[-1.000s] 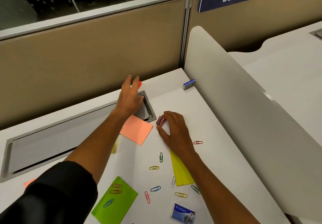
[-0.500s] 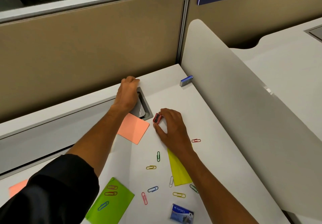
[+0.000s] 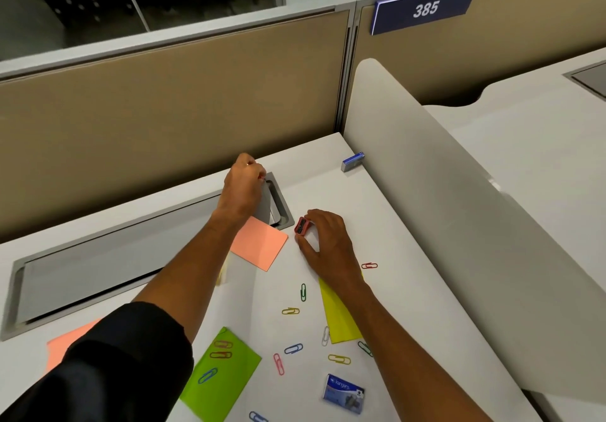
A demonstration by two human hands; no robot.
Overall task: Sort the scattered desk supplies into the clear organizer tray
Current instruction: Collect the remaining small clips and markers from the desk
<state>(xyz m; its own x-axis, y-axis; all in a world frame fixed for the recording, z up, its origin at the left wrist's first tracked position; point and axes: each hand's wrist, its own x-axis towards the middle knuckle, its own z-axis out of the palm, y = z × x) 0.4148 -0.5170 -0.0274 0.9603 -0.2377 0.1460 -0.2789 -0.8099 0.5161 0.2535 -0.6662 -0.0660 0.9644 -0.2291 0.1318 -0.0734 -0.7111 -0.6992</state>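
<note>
The right hand (image 3: 328, 244) rests on the white desk (image 3: 410, 257) with its thumb and forefinger pinching a small red pencil sharpener (image 3: 301, 226), which sits on the desk surface just off the corner of the grey cable hatch (image 3: 278, 202). The left hand (image 3: 242, 188) reaches further back, its fingers curled at the hatch's far corner; a sliver of red shows at the fingertips, but I cannot tell what they grip, if anything. A pink sticky note (image 3: 262, 244) lies between the two wrists, its upper edge touching the hatch frame. Nearer the person, paper clips (image 3: 303, 292) in several colours are strewn across the desk, some on a green note (image 3: 219, 375); a yellow note (image 3: 339, 320) is partly under the right forearm, and one red clip (image 3: 369, 265) lies just right of that wrist. A staple box (image 3: 344, 393) sits near the front edge. A small blue-and-grey item (image 3: 353, 162) rests against the white side divider (image 3: 459, 198), which walls off the right; the tan partition (image 3: 164, 120) closes the back. Bare desk opens between the sharpener and the divider. No clear organizer tray is in sight.
</note>
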